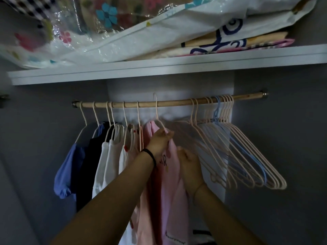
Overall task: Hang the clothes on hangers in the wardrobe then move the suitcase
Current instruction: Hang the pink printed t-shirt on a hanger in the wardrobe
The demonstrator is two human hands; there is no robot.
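Note:
A pink shirt [172, 184] with dark lettering hangs on a pale pink hanger [156, 110] whose hook rises just above the wooden rail [169, 102]. My left hand [159, 141], with a black band on the wrist, grips the hanger's shoulder and the shirt's top edge. Lower and to the right, my right hand [190, 164] holds the shirt's fabric. Left of the pink shirt hang a blue top [68, 171], a dark garment [92, 156] and white garments [108, 160]. The suitcase is out of view.
Several empty pink hangers and one blue hanger [244, 152] crowd the rail's right end, tilted right. A white shelf [159, 68] above carries bagged bedding [106, 32]. Grey wardrobe walls close both sides.

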